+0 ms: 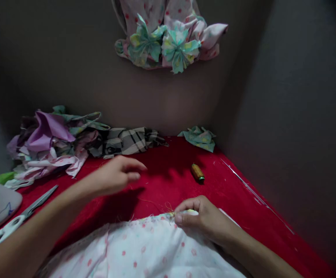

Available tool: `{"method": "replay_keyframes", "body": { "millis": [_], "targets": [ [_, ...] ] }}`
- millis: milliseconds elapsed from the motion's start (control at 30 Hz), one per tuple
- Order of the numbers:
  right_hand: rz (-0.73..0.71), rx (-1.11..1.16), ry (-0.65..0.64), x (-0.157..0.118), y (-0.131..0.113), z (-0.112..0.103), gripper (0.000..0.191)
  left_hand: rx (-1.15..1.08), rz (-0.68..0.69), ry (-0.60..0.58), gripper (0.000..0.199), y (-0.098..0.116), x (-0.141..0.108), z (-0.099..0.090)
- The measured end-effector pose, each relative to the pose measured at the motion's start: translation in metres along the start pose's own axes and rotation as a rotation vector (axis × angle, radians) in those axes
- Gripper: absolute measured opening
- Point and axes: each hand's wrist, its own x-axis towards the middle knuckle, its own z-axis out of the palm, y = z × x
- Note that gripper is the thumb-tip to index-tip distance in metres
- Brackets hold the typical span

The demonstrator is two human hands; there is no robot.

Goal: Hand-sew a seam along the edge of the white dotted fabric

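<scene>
Currently: right hand [199, 214], pinching dotted cloth [149, 247], lying nearest me at the table [165, 187]; left hand [115, 177], hovering half-open, any hold unclear. I'm best holding the edge taut, letting no thread [168, 207] tangle.

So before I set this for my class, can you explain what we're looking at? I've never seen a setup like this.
There is no machine here: the single picture comes from a camera worn on a person's head, looking forward and down at their own two bare hands. The right hand pinches the edge of a white spotted fabric. The left hand is raised above the red surface; it is blurred, so I can't tell whether it holds something thin. On that surface lie a spool of golden-brown thread, scissors at the left and a heap of fabric scraps towards the back. Higher up is a spotted piece with green bows.
</scene>
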Motion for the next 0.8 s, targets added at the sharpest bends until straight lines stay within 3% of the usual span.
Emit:
{"method": "replay_keyframes", "body": {
  "millis": [33, 100, 200, 267, 567, 800],
  "targets": [
    [-0.006, 0.007, 0.0, 0.0, 0.001, 0.0, 0.021, -0.03, 0.03, -0.167, 0.036, 0.009, -0.003, 0.016],
    [-0.024, 0.031, -0.011, 0.001, 0.003, -0.001, 0.023, -0.048, 0.106, -0.354, 0.032, 0.02, -0.008, 0.043],
    [-0.03, 0.048, -0.017, 0.001, 0.004, -0.002, 0.022, -0.102, 0.123, -0.442, 0.016, 0.019, -0.01, 0.058],
    [-0.026, 0.028, -0.007, 0.001, 0.004, -0.002, 0.021, -0.183, 0.057, -0.399, 0.017, 0.015, -0.007, 0.055],
    [0.002, 0.034, 0.007, 0.001, 0.004, -0.001, 0.019, -0.492, -0.135, 0.027, 0.018, 0.03, -0.007, 0.02],
    [-0.028, 0.009, -0.001, 0.0, 0.005, -0.002, 0.018, -0.652, -0.099, 0.164, 0.016, 0.028, -0.015, -0.002]
  ]
}}
